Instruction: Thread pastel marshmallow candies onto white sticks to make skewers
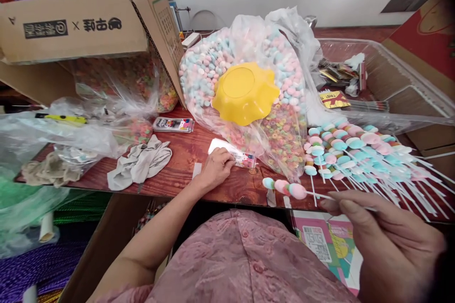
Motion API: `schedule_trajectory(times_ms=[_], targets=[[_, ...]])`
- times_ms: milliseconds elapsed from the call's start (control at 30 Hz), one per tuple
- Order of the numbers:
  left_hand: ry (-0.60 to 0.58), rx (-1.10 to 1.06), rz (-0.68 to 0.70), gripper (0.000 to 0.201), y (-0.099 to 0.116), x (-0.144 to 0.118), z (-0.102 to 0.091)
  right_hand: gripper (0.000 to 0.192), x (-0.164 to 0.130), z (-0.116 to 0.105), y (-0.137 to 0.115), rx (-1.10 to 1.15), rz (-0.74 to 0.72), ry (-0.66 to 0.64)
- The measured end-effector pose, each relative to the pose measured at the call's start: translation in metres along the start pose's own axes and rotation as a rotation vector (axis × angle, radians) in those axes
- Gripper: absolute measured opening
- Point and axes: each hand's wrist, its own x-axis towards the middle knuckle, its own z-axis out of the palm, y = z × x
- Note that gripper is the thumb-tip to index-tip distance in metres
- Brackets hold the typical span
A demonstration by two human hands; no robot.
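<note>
A yellow bowl (245, 93) lies upturned on the far candy bag (280, 57); grey cloth (140, 163) lies left, near the cardboard box (85, 23).

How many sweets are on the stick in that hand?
3: a blue-white one at the tip, a pink one and a pink-green one nearest the right hand.

The left hand (215, 168) is reaching forward with its arm stretched out, palm down and fingers curled. The right hand (386, 232) is hovering close by, fingertips pinching together.
</note>
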Motion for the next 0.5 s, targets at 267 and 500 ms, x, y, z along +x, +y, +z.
schedule_trajectory(times_ms=[267,500], targets=[[-0.059,-0.075,-0.068,0.01,0.0,0.0,-0.014,0.017,0.011,0.034,0.002,0.038,-0.501,-0.674],[-0.099,-0.113,-0.055,0.012,-0.006,0.001,-0.014,0.009,0.014,0.05,0.005,0.134,-0.311,-0.706]])
